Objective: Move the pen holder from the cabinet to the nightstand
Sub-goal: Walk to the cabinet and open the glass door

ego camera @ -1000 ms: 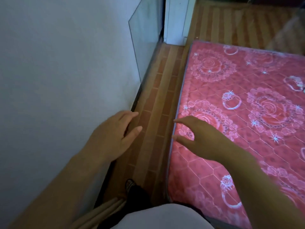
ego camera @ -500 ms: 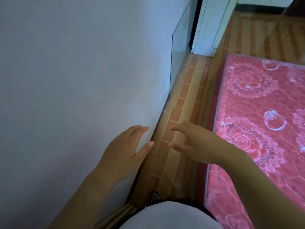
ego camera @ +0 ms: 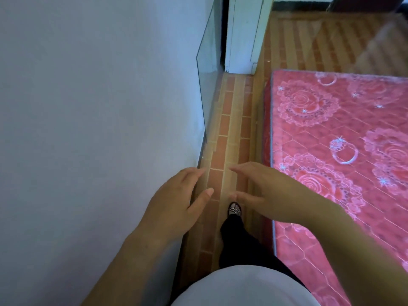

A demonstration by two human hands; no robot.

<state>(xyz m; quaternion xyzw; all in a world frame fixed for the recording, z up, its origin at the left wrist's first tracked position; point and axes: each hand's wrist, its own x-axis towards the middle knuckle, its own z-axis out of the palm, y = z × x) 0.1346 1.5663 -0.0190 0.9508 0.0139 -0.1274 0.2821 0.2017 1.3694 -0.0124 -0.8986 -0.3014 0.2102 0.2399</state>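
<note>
Pink-red quilted fabric, printed with roses and rings, is being shown on one mattress (ego camera: 342,151), which is being cut off by the right and lower edges of the view. Two hands are being held out over one strip of brick-patterned floor (ego camera: 223,129). The left hand (ego camera: 176,204) is being held just beside one pale wall (ego camera: 88,107), and the right hand (ego camera: 271,195) near the mattress edge. Each grip is being held wide, with fingers straight and spread, and nothing is being grasped in either.

One glass pane (ego camera: 207,74) is being seen upright along the wall farther on. One white panel (ego camera: 242,34) is being cut off at the top, and whether it is a door or a cabinet cannot be told.

One foot in a checkered sandal (ego camera: 235,209) is being shown below the right hand, with one dark trouser leg (ego camera: 238,239) behind it. The other foot is being hidden.

Where the pen holder is cannot be told from this view, nor how it looks.
</note>
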